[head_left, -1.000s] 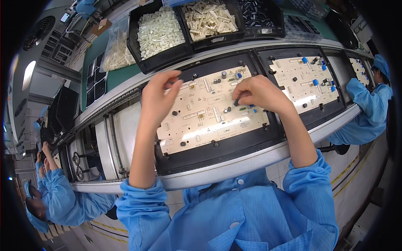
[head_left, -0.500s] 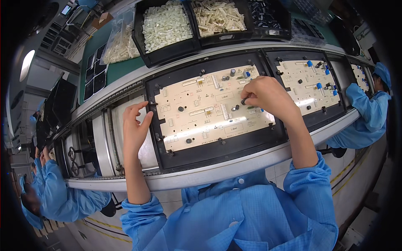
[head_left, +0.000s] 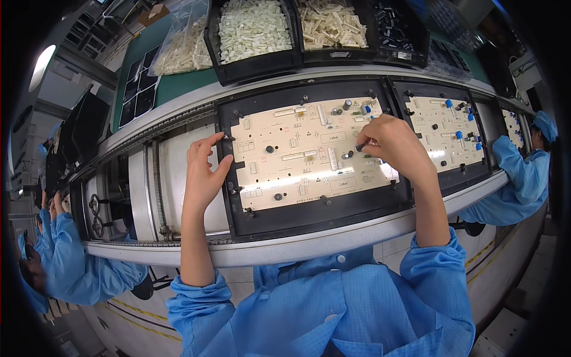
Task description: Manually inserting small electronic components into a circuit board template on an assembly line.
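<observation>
A cream circuit board [head_left: 273, 178] lies in a black carrier frame [head_left: 285, 221] on the rails in front of me. White connectors, black round parts and small capacitors stand on it. My right hand [head_left: 397, 147] is over the board's right half, its thumb and fingers pinched on a small dark cylindrical component [head_left: 360, 147]. Whether that part touches the board is hidden by the fingers. At the carrier's left edge is my left hand [head_left: 205, 169], fingers apart and holding nothing. Its fingertips are at a black clamp knob on that edge.
Black bins behind the rails hold white connectors [head_left: 253, 35], cream connectors [head_left: 333, 25] and dark parts [head_left: 394, 27]. A clear bag [head_left: 184, 44] lies beside them. To the right sits a second board [head_left: 443, 128] in its carrier. People in blue work at both sides.
The whole view has shifted, so the board and bins appear farther right. Both hands keep about the same places on the carrier and board; the right pinch still holds the dark component.
</observation>
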Demonstrator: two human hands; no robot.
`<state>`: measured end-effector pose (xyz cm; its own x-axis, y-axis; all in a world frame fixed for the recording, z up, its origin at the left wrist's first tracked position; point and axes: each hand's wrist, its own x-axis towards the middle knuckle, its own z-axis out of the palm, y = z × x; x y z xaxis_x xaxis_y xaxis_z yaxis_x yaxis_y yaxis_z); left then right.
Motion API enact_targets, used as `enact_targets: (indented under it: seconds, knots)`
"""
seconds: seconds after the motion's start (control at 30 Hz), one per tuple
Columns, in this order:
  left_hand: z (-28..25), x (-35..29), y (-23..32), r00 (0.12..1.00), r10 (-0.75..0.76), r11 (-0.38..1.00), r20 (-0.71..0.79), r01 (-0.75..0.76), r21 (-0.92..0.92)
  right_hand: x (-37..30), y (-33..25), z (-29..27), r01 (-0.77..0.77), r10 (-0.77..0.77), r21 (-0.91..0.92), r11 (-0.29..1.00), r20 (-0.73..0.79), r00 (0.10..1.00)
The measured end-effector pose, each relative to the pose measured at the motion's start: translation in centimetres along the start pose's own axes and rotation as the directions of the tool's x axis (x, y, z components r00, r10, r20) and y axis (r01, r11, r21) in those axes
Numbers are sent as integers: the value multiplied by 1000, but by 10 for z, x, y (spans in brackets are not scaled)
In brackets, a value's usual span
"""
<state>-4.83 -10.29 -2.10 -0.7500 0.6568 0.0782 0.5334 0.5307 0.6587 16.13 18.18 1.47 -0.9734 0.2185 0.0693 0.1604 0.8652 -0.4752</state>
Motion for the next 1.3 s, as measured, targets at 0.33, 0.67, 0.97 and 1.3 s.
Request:
enact_targets:
  seconds: [0.33, 0.67, 0.97, 1.3]
  knots:
    - [-1, -1, -2, 999, 42, 999, 18, -42, -25, 0, -2, -3, -42, 43, -26, 999, 29, 999]
    - [-3, 5, 19, 1000, 11, 996, -20, -9, 86, 34, 239, -136, -432, 361, -68, 899, -442, 821]
    - [9, -4, 4, 953, -221, 958, -208, 252, 134, 90, 380, -133, -660, 482, -200, 724, -538, 692]
    - [23, 16, 7, 901, -64, 998, -429, 67, -8, 77, 416, -155, -599, 440, -48, 799, -632, 638]
